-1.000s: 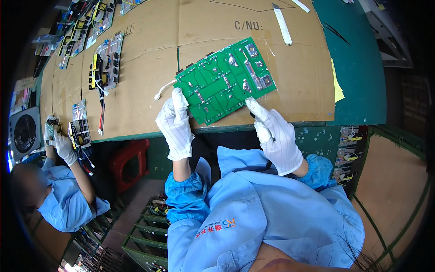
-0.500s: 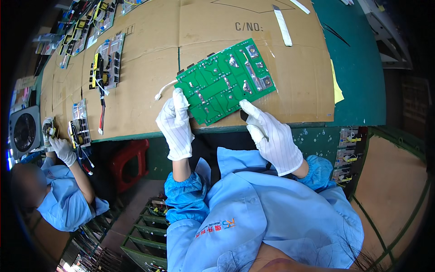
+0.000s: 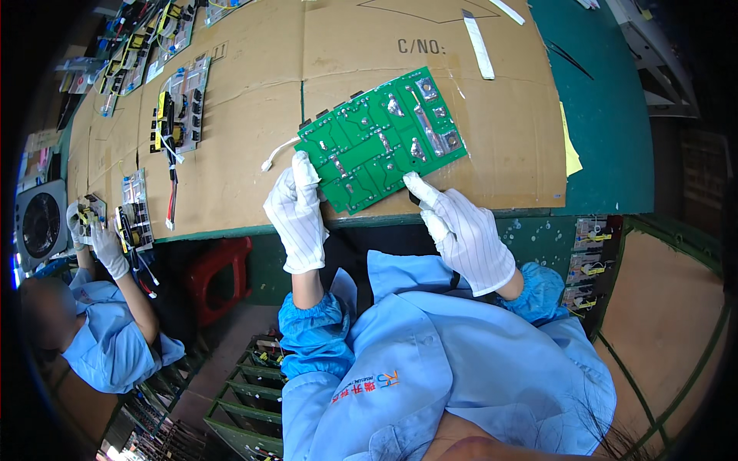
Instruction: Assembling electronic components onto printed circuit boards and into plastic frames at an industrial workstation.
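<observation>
A green circuit board (image 3: 377, 146) is tilted over the cardboard, its soldered side facing up and a short white lead (image 3: 278, 152) sticking out at its left. My left hand (image 3: 297, 211), in a white striped glove, pinches the board's lower left edge with the thumb on top. At the lower right edge, my right hand (image 3: 461, 238), gloved the same way, grips the board between thumb and fingers. Its fingers under the board are partly hidden. Dark components peek out along the board's far edge.
Brown cardboard (image 3: 507, 146) covers the green table (image 3: 615, 154). Other circuit boards (image 3: 183, 107) lie at the left. Tweezers (image 3: 569, 58) and a white strip (image 3: 478, 48) are at the far right. A co-worker (image 3: 115, 323) handles a board beside a fan (image 3: 41, 223).
My hands and the green board have barely shifted. At the left, the co-worker's hands have come together on a board, which is now turned differently.
</observation>
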Tool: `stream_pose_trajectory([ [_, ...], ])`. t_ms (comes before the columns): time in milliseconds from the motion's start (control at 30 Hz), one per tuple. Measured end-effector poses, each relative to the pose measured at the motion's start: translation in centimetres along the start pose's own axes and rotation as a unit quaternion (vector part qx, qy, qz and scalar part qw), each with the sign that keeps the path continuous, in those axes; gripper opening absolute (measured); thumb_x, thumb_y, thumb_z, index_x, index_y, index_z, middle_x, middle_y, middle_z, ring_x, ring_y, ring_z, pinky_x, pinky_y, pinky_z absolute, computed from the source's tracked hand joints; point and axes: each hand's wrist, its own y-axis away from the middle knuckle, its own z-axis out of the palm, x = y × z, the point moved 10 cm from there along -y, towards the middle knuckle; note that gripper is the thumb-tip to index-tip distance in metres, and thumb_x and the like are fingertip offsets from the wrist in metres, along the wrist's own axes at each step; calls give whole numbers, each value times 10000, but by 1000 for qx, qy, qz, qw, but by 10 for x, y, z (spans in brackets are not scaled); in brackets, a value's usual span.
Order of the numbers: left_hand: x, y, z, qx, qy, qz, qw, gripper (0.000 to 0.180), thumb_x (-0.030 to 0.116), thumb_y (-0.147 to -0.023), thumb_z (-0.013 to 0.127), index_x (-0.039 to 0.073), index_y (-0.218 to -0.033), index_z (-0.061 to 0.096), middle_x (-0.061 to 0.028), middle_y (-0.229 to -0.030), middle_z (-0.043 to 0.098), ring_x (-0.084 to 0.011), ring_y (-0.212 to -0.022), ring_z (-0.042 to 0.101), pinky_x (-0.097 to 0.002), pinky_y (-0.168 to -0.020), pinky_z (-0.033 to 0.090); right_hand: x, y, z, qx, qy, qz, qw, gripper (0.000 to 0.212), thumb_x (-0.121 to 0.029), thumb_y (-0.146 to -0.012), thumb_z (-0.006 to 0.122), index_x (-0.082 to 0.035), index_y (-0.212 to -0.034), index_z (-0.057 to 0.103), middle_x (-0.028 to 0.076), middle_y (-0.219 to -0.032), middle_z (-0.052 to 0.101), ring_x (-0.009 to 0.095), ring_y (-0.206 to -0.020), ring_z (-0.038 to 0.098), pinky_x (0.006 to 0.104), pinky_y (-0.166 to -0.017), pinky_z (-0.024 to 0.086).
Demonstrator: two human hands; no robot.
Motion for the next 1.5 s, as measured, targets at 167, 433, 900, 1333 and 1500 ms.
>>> stream_pose_trajectory([
  [167,1,0,0,-3,-1,2,1000,338,214,-1010,553,9,-743,585,21,-634,492,-40,-558,418,-233,-498,338,-1,-2,-4,9,-59,9,998,514,-92,-918,572,-135,-1421,474,63,-840,608,242,-680,594,359,-563,514],
  [433,1,1,0,-4,-10,5,1000,343,215,-1011,551,9,-739,584,20,-627,494,-42,-556,420,-235,-500,341,0,-3,-2,-13,-34,30,999,486,-80,-915,575,-98,-1394,497,76,-878,631,247,-705,612,361,-582,519],
  [900,-6,-1,-1,5,12,29,999,384,354,-997,573,44,-800,685,59,-564,485,-11,-477,389,-211,-419,253,5,1,-6,46,-146,60,986,458,-105,-945,577,-88,-1394,491,128,-1089,669,261,-832,679,349,-702,552],
  [1333,1,0,-1,3,-14,36,999,402,357,-1001,564,53,-752,651,50,-539,469,-18,-444,363,-227,-402,252,13,9,-32,136,-112,69,982,352,-30,-925,570,-32,-1276,601,145,-1001,670,275,-775,648,353,-691,533],
  [1500,4,3,-3,8,-33,52,998,400,347,-1008,549,54,-756,652,46,-536,465,-22,-447,362,-229,-406,261,34,41,-41,12,176,125,976,469,-102,-910,574,-83,-1376,525,98,-774,585,257,-587,600,362,-517,495],
])
